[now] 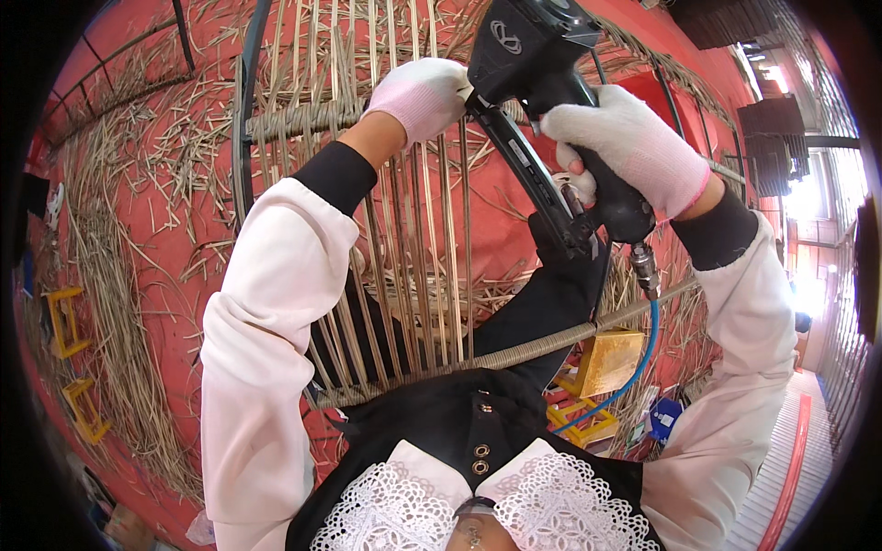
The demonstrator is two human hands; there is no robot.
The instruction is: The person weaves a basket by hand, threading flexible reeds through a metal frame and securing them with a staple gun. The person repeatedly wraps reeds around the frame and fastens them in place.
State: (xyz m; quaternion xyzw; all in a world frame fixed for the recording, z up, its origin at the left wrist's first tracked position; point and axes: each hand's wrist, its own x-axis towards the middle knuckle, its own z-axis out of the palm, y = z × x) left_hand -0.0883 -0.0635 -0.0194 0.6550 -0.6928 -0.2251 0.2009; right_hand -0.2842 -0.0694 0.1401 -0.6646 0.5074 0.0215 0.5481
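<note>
My right hand [634, 142], in a white and pink knit glove, grips the handle of a black pneumatic staple gun [528, 50]. Its long magazine slants down to the right. A blue air hose [643, 354] runs from the metal coupling below the handle. Close beside the gun's nose, my left hand [421, 96], gloved alike, has its fingers closed against the upper wrapped bar; what they pinch is hidden. Tan woven strands [427, 239] stretch lengthwise over a frame, between that bar and the near cord-wrapped bar [542, 347].
Loose tan strips [119, 312] lie strewn over the red floor [184, 303]. Yellow stools [66, 321] stand at the left, and a yellow stool [606, 363] at the lower right. Dark frame posts [241, 156] rise beside my left arm. Dark stacked panels [772, 138] stand far right.
</note>
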